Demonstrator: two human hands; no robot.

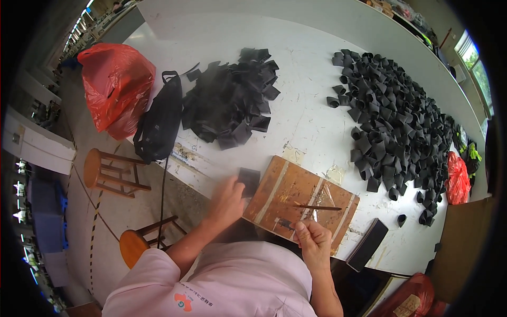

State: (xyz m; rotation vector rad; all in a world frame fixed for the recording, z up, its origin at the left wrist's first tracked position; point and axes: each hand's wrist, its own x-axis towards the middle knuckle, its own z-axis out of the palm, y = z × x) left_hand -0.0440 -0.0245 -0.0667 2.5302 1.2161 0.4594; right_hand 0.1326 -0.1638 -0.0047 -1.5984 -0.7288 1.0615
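My left hand [226, 199] is smeared by motion at the near left corner of a brown wooden board [272, 193]. A flat black piece [249, 181], seemingly of cloth or foam, is at its fingertips, its far end beside the board. Over the board's near right part, my right hand [313, 239] is closed in a pinch. What it holds, if anything, is too small to make out; a small dark-and-grey patch [284, 223] shows by its thumb. Across the board, just beyond this hand, lies a thin brown stick like a brush [319, 207]. Clear plastic film [323, 196] covers part of the board.
A heap of flat black pieces [232, 98] lies at the table's far left, and a large spread of black rolled loops [396, 116] at the right. Near the front edge rests a long black block [368, 244]. Left are a black bag [160, 119], a red plastic bag [117, 87] and wooden stools [134, 248].
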